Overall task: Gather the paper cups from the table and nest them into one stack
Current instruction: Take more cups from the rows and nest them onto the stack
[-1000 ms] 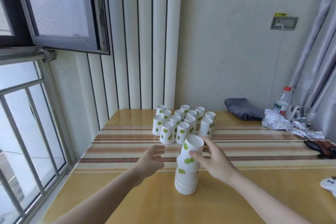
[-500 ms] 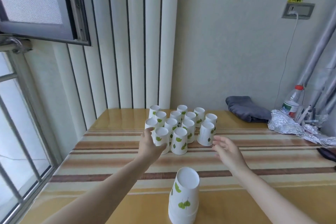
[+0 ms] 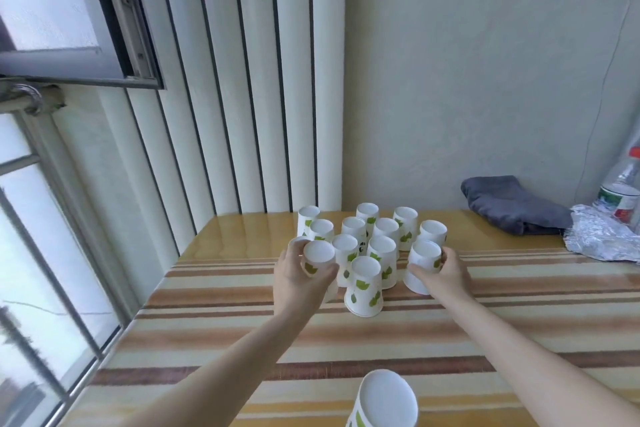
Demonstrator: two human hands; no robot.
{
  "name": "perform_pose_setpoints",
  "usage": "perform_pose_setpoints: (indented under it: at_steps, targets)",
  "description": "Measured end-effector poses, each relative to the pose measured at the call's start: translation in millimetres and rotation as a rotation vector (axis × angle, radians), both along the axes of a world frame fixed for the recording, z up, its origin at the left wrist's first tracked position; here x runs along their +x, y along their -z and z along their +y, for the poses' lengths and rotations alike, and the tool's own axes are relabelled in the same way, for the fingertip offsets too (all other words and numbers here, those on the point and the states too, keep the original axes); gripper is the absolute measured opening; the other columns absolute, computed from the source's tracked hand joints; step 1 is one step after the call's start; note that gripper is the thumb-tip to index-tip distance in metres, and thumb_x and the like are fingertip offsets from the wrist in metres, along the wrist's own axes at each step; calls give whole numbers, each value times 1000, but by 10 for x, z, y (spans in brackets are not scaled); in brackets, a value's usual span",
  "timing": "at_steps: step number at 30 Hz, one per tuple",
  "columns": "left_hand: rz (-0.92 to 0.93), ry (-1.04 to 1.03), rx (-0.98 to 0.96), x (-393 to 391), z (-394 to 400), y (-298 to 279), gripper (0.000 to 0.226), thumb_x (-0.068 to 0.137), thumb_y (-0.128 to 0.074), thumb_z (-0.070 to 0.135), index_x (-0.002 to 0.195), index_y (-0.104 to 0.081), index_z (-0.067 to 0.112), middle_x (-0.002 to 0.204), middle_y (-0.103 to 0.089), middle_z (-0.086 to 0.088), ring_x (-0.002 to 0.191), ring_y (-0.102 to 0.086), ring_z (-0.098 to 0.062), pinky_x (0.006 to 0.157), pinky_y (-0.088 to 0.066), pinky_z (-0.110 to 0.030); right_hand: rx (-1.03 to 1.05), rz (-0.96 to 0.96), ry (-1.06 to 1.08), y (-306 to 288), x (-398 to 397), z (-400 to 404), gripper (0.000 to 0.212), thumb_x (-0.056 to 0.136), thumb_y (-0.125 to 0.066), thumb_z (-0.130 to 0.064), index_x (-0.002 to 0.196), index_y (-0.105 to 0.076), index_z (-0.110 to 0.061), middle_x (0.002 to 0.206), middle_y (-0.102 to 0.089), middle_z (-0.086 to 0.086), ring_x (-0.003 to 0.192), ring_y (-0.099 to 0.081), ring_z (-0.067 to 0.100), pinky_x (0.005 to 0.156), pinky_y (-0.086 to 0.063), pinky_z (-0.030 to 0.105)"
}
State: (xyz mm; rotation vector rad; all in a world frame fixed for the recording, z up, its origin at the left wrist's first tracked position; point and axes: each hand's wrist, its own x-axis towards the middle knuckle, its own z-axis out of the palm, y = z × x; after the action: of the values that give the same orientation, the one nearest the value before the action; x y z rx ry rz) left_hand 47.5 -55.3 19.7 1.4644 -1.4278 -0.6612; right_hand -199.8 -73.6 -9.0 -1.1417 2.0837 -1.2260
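1. A striped wooden counter (image 3: pixel 450 329) is standing by a window.
2. Upturned paper cups (image 3: pixel 381 250) are clustering at its far side; the stack (image 3: pixel 384 402) is waiting near.
3. The left hand (image 3: pixel 298 284) is wrapping one cup (image 3: pixel 317 258), and the right hand (image 3: pixel 445 276) is grasping another cup (image 3: pixel 423 265).
4. They are looking light and easily crushed, so gentle sidewall holds are suiting.

A lived-in home room: a glossy striped wooden worktop (image 3: pixel 450 333) stands beside a barred window (image 3: pixel 41 253), with a folded grey cloth (image 3: pixel 512 204), crumpled silver foil (image 3: pixel 602 236) and a plastic water bottle (image 3: pixel 623 191) at the worktop's far right.
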Motion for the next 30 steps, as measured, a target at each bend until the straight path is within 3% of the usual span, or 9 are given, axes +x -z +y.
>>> perform_pose_setpoints:
  at_steps: [4, 8, 11, 17, 22, 25, 27, 30]
  targets:
    - [143, 144, -52, 130, 289, -443, 45, 71, -79, 40, 111, -60, 34, 111, -62, 15, 108, -57, -5, 81, -47, -20, -85, 3, 80, 18, 112, 24, 61, 75, -78, -28, 125, -52, -7, 120, -63, 15, 88, -53, 27, 74, -43, 34]
    - [192, 385, -57, 199, 733, -904, 38, 67, -84, 40, 100, -64, 46, 103, -70, 20, 100, -63, 4, 76, -50, -12, -133, -48, 71, -188, 194, 327, 66, 76, -77, -32, 131, -49, -10, 126, -59, 13, 108, -57, 34, 77, -41, 34]
    - [176, 551, -59, 196, 1117, -1033, 47, 64, -85, 42, 106, -64, 43, 109, -70, 20, 103, -62, 6, 81, -48, -5, -193, -63, 60, -378, 186, 718, 59, 74, -77, -34, 124, -54, -15, 116, -62, 6, 95, -53, 24, 76, -39, 32]
    - [96, 657, 6, 121, 1609, -863, 51, 71, -83, 34, 116, -61, 35, 115, -68, 14, 112, -61, -4, 94, -52, -24, -268, -118, -35, -538, 129, 1541, 40, 74, -75, -43, 108, -61, -27, 104, -68, -7, 96, -63, 17, 78, -48, 34]
    - [29, 646, 102, 58, 1752, -482, 51, 70, -83, 35, 115, -58, 33, 117, -64, 8, 114, -57, -7, 82, -46, -11, -360, -162, -147, -757, 169, 2008, 27, 77, -74, -44, 100, -63, -36, 98, -70, -18, 94, -64, -1, 75, -48, 27]
    - [31, 616, 150, 45, 1789, -260, 54, 70, -83, 34, 117, -56, 31, 114, -64, 7, 105, -59, -3, 80, -47, -13, -403, -167, -273, -881, 285, 2175, 18, 79, -74, -40, 95, -65, -43, 93, -72, -25, 88, -65, -10, 70, -51, 21]
    - [67, 602, 158, 49, 1804, -145, 52, 71, -82, 33, 115, -56, 34, 109, -66, 12, 94, -61, 7, 75, -47, -8, -411, -148, -397, -947, 417, 2253, 24, 81, -74, -36, 98, -65, -49, 99, -71, -28, 92, -66, -9, 69, -55, 16]
    - [80, 604, 159, 72, 1808, -57, 52, 69, -82, 36, 113, -55, 45, 110, -66, 20, 100, -59, 11, 82, -44, -4, -404, -90, -547, -952, 629, 2282, 33, 79, -76, -38, 109, -63, -44, 111, -71, -20, 103, -65, -2, 76, -54, 13]
